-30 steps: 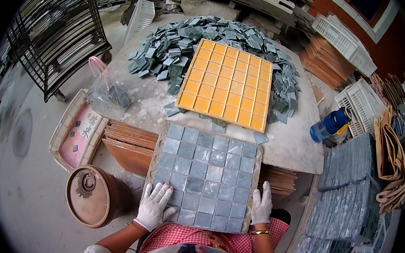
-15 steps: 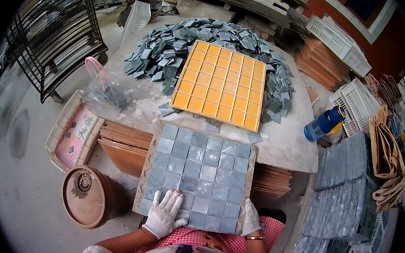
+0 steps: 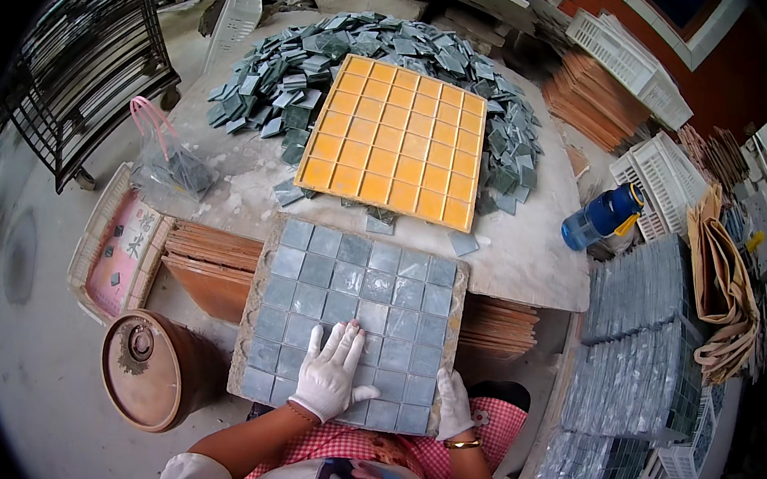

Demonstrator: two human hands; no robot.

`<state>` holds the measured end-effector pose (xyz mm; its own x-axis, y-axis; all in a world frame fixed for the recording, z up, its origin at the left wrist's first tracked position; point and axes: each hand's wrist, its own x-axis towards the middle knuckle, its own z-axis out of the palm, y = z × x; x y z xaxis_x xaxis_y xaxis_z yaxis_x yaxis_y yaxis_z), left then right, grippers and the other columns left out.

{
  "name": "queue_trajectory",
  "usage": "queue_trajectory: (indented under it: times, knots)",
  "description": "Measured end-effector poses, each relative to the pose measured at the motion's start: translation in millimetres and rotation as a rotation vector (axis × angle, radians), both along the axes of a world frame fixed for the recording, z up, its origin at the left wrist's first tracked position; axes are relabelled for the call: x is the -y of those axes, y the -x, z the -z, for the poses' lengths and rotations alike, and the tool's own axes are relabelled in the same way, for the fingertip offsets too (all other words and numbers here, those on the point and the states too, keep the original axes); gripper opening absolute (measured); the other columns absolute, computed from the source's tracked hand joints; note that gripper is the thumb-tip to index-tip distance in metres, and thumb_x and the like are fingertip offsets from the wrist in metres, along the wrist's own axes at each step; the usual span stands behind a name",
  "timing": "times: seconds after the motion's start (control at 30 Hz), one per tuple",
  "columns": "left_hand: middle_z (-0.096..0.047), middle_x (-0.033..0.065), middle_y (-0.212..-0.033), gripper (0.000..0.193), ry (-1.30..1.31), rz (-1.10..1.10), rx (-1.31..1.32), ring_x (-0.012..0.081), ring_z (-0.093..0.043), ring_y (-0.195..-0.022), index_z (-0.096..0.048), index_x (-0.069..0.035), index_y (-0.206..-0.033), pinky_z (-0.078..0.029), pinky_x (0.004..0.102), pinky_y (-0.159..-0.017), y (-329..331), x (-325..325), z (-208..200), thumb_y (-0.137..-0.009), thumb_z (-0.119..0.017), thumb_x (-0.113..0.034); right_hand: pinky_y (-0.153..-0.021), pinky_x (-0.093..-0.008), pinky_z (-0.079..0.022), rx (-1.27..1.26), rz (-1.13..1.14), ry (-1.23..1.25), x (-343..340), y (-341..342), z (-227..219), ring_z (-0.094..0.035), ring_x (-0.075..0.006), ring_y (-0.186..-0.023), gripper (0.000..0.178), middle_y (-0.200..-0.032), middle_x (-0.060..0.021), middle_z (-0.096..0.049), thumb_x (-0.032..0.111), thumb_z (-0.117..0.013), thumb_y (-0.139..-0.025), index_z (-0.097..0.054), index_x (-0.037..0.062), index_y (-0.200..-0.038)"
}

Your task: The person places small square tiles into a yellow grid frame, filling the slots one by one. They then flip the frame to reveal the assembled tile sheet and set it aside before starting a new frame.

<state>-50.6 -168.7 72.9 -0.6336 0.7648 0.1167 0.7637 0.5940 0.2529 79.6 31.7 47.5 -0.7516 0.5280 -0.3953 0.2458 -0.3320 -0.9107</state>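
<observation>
A sheet of square grey-blue tiles (image 3: 344,277) lies in rows on a rough-edged board (image 3: 255,320), which rests at my lap against the table's near edge. My left hand (image 3: 328,379), in a white glove, is laid flat on the lower middle tiles with its fingers spread. My right hand (image 3: 454,408), also gloved, grips the board's lower right edge; some of its fingers are hidden. Beyond the board, a yellow grid tray (image 3: 401,140) with square cells sits tilted against a heap of loose grey-green tiles (image 3: 279,79).
The pale table (image 3: 530,264) also bears a blue bottle (image 3: 599,220) and a plastic bag (image 3: 176,171). At left stand a lidded brown bucket (image 3: 144,383) and a pink-lined crate (image 3: 109,267). Stacked tile sheets (image 3: 635,383) rise at right, beside folded brown paper (image 3: 720,284).
My left hand has slid up and right across the tiles. My right hand stays at the board's edge. The whole view has shifted slightly.
</observation>
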Motion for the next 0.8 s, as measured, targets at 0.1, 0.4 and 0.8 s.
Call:
queue_trajectory:
  times: [0.1,0.4,0.8]
  knots:
    - [-0.036,0.0204,-0.145,0.096,0.03,0.048,0.013,0.0325,-0.032,-0.137,-0.037,0.003,-0.139,-0.014,0.0555,-0.111,0.4,-2.7,-3.4,-0.077,-0.046,-0.07,-0.084,-0.0292,-0.042,0.002,-0.044,-0.097,2.1,1.6,-5.5,-0.049,-0.0119,-0.093,0.038,-0.102,-0.004,-0.056,0.032,-0.052,-0.096,-0.054,-0.0027,-0.111]
    - [-0.032,0.0233,-0.146,0.097,0.001,0.172,0.051,0.036,-0.029,-0.137,-0.036,0.006,-0.138,-0.014,0.0559,-0.111,-19.0,-28.4,-2.7,-0.076,-0.049,-0.068,-0.084,-0.029,-0.043,-0.067,-0.071,-0.007,1.9,6.2,-24.1,-0.053,-0.013,-0.094,0.044,-0.102,-0.0059,-0.059,0.04,-0.045,-0.098,-0.054,-0.0011,-0.111]
    - [-0.036,0.0211,-0.145,0.096,-0.127,0.36,0.123,0.0352,-0.035,-0.135,-0.037,0.005,-0.138,-0.019,0.054,-0.111,-45.9,-45.9,-3.8,-0.075,-0.052,-0.065,-0.1,-0.0307,-0.04,-0.078,0.038,0.218,3.3,6.0,-44.1,-0.053,-0.0196,-0.113,0.069,-0.127,-0.0127,-0.054,0.055,-0.03,-0.098,-0.047,-0.0035,-0.13]
